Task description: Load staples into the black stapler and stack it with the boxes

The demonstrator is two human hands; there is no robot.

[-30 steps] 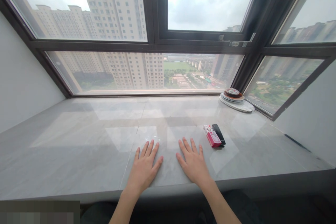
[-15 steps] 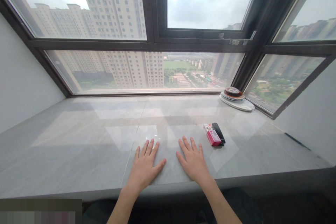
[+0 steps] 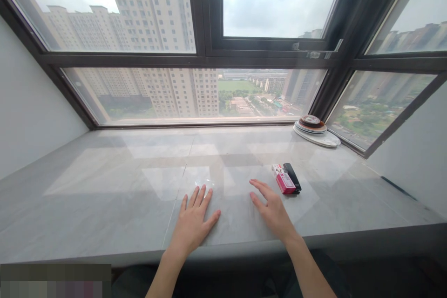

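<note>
My left hand [image 3: 193,220] lies flat on the grey marbled ledge [image 3: 115,214], fingers spread. Just beyond its fingertips is a small, clear, shiny patch that looks like thin plastic [image 3: 205,182]. My right hand [image 3: 274,213] is turned partly on its side, thumb apart from the fingers, holding nothing. Close to its right sits a small pink-and-white box [image 3: 285,181]. A long black object [image 3: 292,178], shaped like a stapler, rests against the box's right side.
A stack of plates [image 3: 310,125], with a small patterned dish on top, stands in the far right corner by the window. Dark window frames [image 3: 206,61] border the ledge at the back. A thin dark strip [image 3: 398,187] runs along the right wall.
My right hand has lifted from lying flat, tilted onto its side and shifted right toward the pink-and-white box. My left hand stays in place.
</note>
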